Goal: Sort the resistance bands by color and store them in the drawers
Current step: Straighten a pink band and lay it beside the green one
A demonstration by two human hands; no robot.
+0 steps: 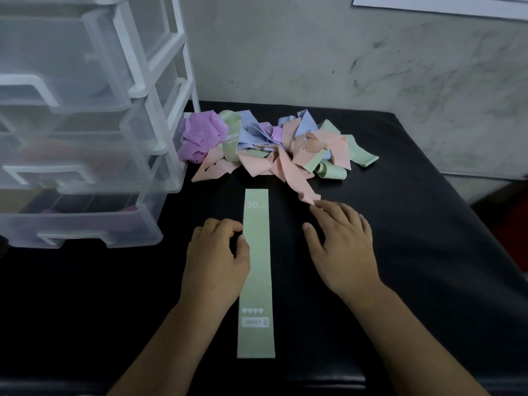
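A flat green band (pixel 256 278) marked "30" and "HEAVY" lies lengthwise on the black table (pixel 428 252) in front of me. My left hand (pixel 218 252) rests at its left edge, fingers curled, thumb touching the band. My right hand (pixel 341 244) lies to the right of the band, fingers stretched forward, their tips at the end of a pink band (pixel 294 178). That pink band trails out of a tangled pile of purple, green, blue and pink bands (pixel 271 141) at the back of the table.
A clear plastic drawer unit (pixel 85 124) with white frame stands at the left, its drawers pulled partly out. Purple bands show faintly in the lowest drawer (pixel 94 227). A grey wall rises behind the table. The table's right edge drops off beside a dark red object.
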